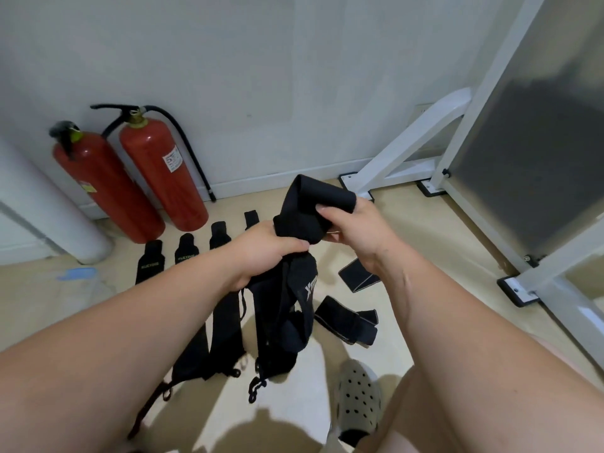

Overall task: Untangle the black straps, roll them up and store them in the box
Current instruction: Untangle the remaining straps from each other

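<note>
Two red fire extinguishers (130, 178) are seen at upper left of the frame, against the wall. A row of flattened straps (186, 250) is laid out on the floor below them. At centre, a tangled bundle of black straps (281, 308) is held up, its ends hanging down. The left hand (261, 256) is closed around the bundle's neck; the right hand (356, 230) is pinching one wide strap end between thumb and fingers. That end is best drawn out slowly while the neck is held slack, so knots are not tightened. No box is visible.
</note>
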